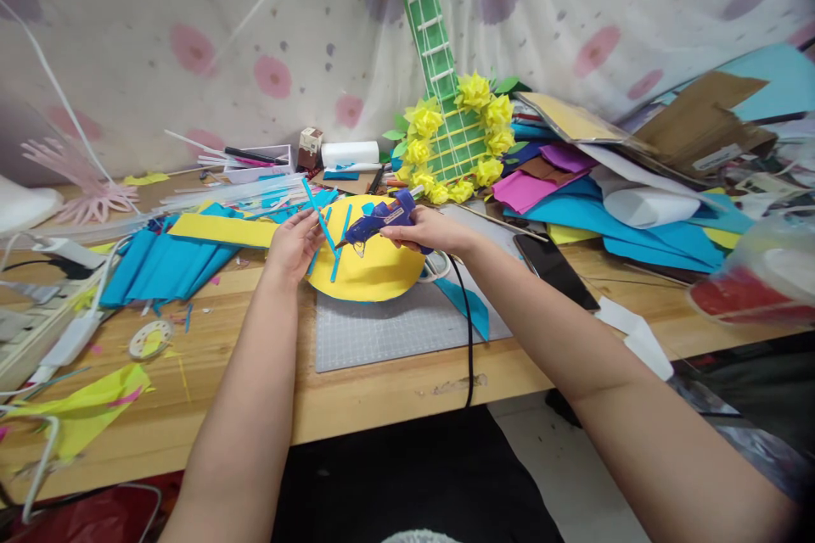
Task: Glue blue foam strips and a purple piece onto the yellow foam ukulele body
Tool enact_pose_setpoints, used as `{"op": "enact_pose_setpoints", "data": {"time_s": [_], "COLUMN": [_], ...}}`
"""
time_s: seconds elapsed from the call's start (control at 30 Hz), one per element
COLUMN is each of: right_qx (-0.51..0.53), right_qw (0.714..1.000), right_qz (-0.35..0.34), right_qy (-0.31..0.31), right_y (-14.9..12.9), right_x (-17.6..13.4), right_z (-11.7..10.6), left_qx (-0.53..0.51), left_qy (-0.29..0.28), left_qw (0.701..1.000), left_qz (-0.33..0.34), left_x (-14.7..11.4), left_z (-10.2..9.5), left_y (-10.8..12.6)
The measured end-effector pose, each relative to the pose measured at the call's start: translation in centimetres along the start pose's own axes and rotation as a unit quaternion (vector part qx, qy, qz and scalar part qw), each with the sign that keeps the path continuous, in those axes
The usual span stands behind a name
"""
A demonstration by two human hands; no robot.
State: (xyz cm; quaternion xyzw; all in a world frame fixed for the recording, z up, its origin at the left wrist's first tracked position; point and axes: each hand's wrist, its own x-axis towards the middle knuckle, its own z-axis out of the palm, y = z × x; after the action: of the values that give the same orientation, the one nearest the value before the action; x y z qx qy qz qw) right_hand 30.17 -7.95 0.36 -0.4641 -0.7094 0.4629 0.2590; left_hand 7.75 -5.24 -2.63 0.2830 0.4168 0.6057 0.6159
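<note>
My right hand [424, 231] is wrapped round a blue glue gun [375, 219], whose nozzle points left and down with a black cord hanging from its handle. Pinched in my left hand [296, 244] is a thin blue strip [322, 215], its lower end close to the nozzle. Below both hands lies a round yellow piece [375, 278] with a blue edge and a long yellow neck [222, 229] reaching left. Another blue strip [340, 243] rests on its face. Whether the nozzle touches the held strip I cannot tell.
A grey cutting mat [362, 335] lies under the yellow piece, with scissors [436, 265] partly hidden beside it. Behind stands a green paper guitar [439, 59] with yellow flowers. A phone [553, 271] and stacked coloured sheets [637, 216] are at right; blue folded paper [162, 263] is at left.
</note>
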Motion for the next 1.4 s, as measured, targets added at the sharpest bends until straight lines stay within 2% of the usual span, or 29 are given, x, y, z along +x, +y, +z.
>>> {"op": "enact_pose_setpoints", "data": {"time_s": [0.13,0.47,0.77,1.07,1.4], "right_qx": [0.016,-0.005,-0.003,-0.017,-0.003], "right_qw": [1.0,1.0,1.0,1.0,0.999], "right_qz": [-0.013,0.013,0.02,-0.013,-0.001], "right_qy": [0.006,-0.013,0.011,0.019,0.04], "right_y": [0.1,-0.5,0.3,-0.1,0.8], "right_x": [0.1,-0.3,0.0,0.2,1.0], "right_z": [0.0,-0.1,-0.1,0.0,-0.2], "left_qx": [0.001,0.009,0.006,0.026,0.048], "left_qy": [-0.004,-0.009,-0.007,-0.03,-0.056], "left_qw": [1.0,1.0,1.0,0.999,0.997], "left_qz": [-0.004,-0.01,-0.017,-0.018,-0.023], "left_x": [0.0,0.0,-0.3,-0.5,-0.6], "left_z": [0.0,-0.1,0.2,0.3,0.2], "left_y": [0.1,0.1,0.3,0.2,0.2]}}
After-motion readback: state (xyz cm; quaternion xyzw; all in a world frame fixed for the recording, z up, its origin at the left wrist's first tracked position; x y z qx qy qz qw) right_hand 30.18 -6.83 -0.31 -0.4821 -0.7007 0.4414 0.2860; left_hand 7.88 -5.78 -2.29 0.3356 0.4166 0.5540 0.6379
